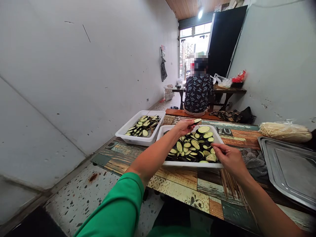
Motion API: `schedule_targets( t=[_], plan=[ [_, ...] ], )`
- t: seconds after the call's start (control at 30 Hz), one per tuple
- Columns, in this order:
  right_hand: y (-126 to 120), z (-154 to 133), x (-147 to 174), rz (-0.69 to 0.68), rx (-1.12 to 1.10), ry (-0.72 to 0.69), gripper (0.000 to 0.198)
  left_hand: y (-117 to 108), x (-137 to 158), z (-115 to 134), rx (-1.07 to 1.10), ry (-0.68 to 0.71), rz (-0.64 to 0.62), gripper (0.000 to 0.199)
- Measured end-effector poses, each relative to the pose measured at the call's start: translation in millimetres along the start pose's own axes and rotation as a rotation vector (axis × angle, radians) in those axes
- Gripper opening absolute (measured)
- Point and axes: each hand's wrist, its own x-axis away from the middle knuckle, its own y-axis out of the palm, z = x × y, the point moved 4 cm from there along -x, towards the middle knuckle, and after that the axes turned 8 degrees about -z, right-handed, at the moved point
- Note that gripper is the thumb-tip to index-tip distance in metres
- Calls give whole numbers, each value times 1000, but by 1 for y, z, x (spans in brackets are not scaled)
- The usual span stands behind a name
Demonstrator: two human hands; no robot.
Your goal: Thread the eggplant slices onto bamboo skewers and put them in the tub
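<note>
My left hand (185, 127) is over the far side of a white tub (192, 164), its fingers closed on an eggplant slice (197, 121) with dark skin and pale flesh. At the tub's right rim my right hand (228, 158) pinches what looks like a thin wooden skewer, mostly hidden by the fingers. Many cut eggplant slices (187, 144) fill this tub below both hands. Under my right forearm, a bundle of loose bamboo skewers (233, 187) lies on the patterned wooden table (177, 194).
On the left stands a second white tub (138, 141) with skewered eggplant slices (145, 124). To the right are a grey cloth (253, 163), stacked metal trays (291, 168) and a bagged bundle of pale sticks (285, 131). Ahead, a person (198, 93) sits at another table.
</note>
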Motion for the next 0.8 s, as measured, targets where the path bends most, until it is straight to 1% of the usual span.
schedule_targets(
  t=[0.1, 0.27, 0.53, 0.67, 0.8],
  plan=[
    [0, 0, 0, -9, -5, 2, 38, 0, -1, 0, -20, 20, -5, 9],
    [0, 2, 0, -30, -6, 39, 41, 1, 2, 1, -47, 54, 24, 9],
    [2, 2, -2, -34, 7, 6, 39, 3, 5, 2, -152, 102, 47, 9],
    [1, 1, -3, -30, 26, 8, 38, 5, 7, 0, -193, 103, 50, 9],
    [0, 2, -3, -25, 8, 11, 39, 6, 8, -3, -200, 70, 48, 8]
  ],
)
